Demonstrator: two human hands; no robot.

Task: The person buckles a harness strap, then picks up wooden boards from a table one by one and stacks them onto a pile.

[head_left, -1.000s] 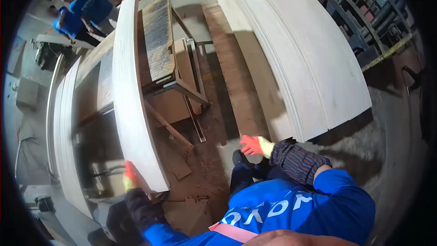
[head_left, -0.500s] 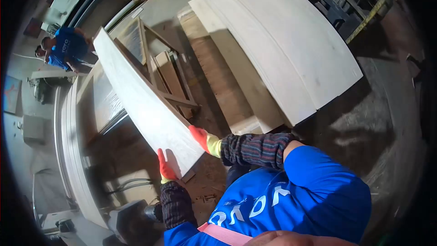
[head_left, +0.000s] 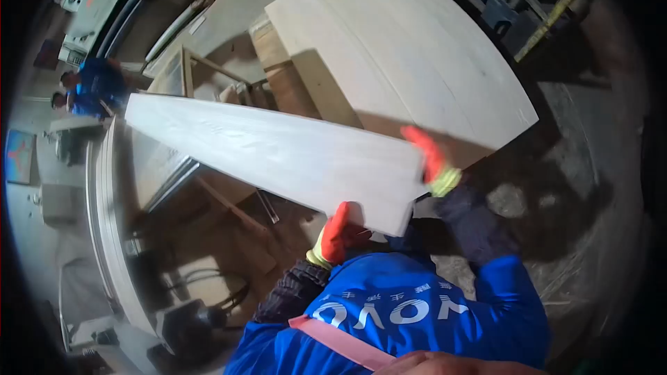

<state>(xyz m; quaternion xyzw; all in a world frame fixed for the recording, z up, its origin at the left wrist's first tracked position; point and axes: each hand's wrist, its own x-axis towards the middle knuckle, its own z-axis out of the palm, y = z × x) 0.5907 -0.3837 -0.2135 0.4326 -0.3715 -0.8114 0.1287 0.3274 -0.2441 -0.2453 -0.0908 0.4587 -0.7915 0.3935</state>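
A long pale wooden board [head_left: 278, 156] reaches from the upper left to just in front of my body. My left hand [head_left: 335, 236], in a red and yellow glove, grips its near long edge from below, close to the board's end. At the far corner of that same end is my right hand [head_left: 432, 160], gloved alike, its fingers stretched out along the end edge. Behind the board lies a stack of wide pale boards [head_left: 403, 48], partly covered by my board's shadow.
Two people in blue shirts [head_left: 97, 87] are at the far left, near the board's far end. Narrow boards [head_left: 111, 222] stand at the left, beside a dark machine [head_left: 187, 330]. A wooden frame [head_left: 186, 73] is behind the board. Metal racks [head_left: 507, 7] fill the upper right.
The board has come off the table side and swung across to the right, its near end now close to the stack. My right hand has moved from the board's long edge to its end corner.
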